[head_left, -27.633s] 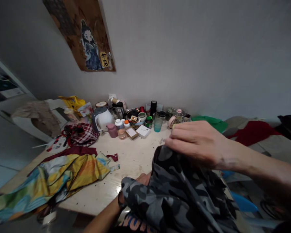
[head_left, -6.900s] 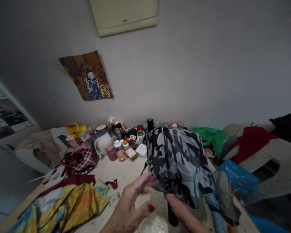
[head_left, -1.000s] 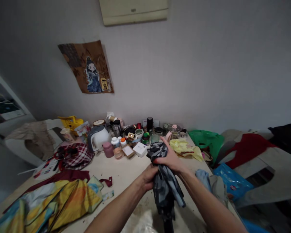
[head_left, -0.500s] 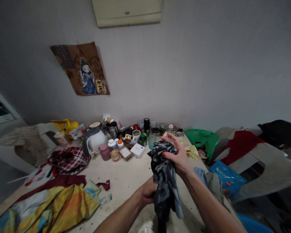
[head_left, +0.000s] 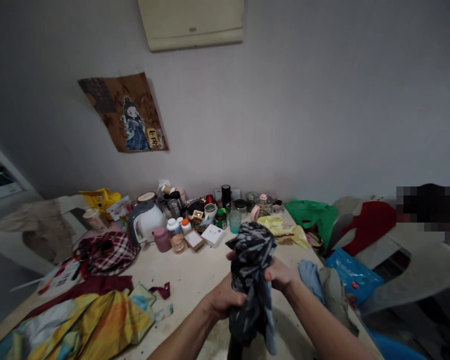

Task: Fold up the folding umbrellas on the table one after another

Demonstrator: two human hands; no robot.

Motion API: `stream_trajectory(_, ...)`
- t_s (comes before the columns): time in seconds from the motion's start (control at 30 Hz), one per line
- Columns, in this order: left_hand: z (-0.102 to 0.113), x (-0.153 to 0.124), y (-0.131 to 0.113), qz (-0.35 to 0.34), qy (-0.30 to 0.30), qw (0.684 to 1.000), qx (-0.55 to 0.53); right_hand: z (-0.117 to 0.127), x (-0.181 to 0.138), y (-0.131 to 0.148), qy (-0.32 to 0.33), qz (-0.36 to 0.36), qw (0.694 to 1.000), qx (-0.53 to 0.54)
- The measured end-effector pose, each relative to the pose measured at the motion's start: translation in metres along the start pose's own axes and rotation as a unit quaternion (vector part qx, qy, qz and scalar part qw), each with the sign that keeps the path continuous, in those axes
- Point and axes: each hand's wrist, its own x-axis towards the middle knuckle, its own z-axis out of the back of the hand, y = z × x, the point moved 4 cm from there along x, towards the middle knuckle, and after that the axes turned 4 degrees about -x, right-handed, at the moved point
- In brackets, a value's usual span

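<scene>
I hold a folded camouflage umbrella (head_left: 252, 270), grey and black, upright over the table (head_left: 195, 270). My left hand (head_left: 221, 300) is wrapped round its lower part from the left. On the right side, my right hand (head_left: 279, 274) grips the gathered canopy a little higher. Its black handle (head_left: 233, 350) points down at the bottom edge of the view.
A yellow and blue fabric (head_left: 78, 320) lies at the near left, a plaid cloth (head_left: 107, 250) behind it. A white kettle (head_left: 144, 222), bottles, jars and small boxes crowd the back by the wall. Yellow (head_left: 285, 227) and green bags (head_left: 311, 215) sit right, a blue-grey umbrella (head_left: 322, 282) beside them.
My right hand has slid down from the umbrella's top to its middle, and the canopy is gathered tighter. The umbrella stands more upright.
</scene>
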Motion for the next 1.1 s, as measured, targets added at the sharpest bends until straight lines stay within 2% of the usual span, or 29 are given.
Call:
stream_trajectory(0.1, -0.001, 0.004, -0.005, -0.027, -0.108, 0.981, 0.156, 0.003, -0.002, 0.009, -0.069, 0.049, 0.996, 0.026)
stream_trajectory(0.2, -0.001, 0.003, -0.009, -0.044, -0.245, 0.923, 0.295, 0.008, -0.004, 0.011, -0.157, 0.068, 0.985, 0.012)
stream_trajectory(0.27, -0.003, 0.0, -0.008, -0.047, -0.303, 0.882, 0.359, 0.01, -0.006, 0.007, -0.225, 0.06, 0.972, -0.017)
stream_trajectory(0.37, -0.008, -0.004, -0.002, -0.028, -0.326, 0.836, 0.441, 0.012, -0.009, 0.005, -0.347, 0.096, 0.931, -0.065)
stream_trajectory(0.47, -0.01, -0.007, 0.004, 0.002, -0.321, 0.794, 0.517, 0.016, -0.013, 0.012, -0.462, 0.15, 0.868, -0.099)
stream_trajectory(0.57, -0.008, -0.008, 0.005, 0.024, -0.3, 0.764, 0.571, 0.021, -0.015, 0.018, -0.519, 0.148, 0.828, -0.155)
stream_trajectory(0.67, -0.004, -0.009, 0.001, 0.038, -0.285, 0.742, 0.605, 0.024, -0.017, 0.026, -0.512, 0.147, 0.805, -0.26)
stream_trajectory(0.77, 0.0, -0.012, -0.006, 0.037, -0.27, 0.724, 0.633, 0.027, -0.018, 0.041, -0.47, 0.168, 0.781, -0.376)
stream_trajectory(0.83, 0.001, -0.014, -0.008, 0.033, -0.255, 0.723, 0.641, 0.033, -0.018, 0.055, -0.443, 0.181, 0.757, -0.446)
stream_trajectory(0.9, 0.004, -0.017, -0.009, 0.037, -0.237, 0.738, 0.631, 0.044, -0.02, 0.068, -0.427, 0.184, 0.733, -0.496)
stream_trajectory(0.93, 0.006, -0.018, -0.008, 0.04, -0.231, 0.75, 0.618, 0.05, -0.021, 0.074, -0.42, 0.181, 0.731, -0.506)
stream_trajectory(1.03, 0.013, -0.021, -0.008, 0.039, -0.229, 0.796, 0.559, 0.06, -0.028, 0.087, -0.401, 0.181, 0.756, -0.485)
stream_trajectory(1.1, 0.014, -0.022, -0.01, 0.031, -0.234, 0.815, 0.53, 0.051, -0.032, 0.09, -0.357, 0.199, 0.767, -0.494)
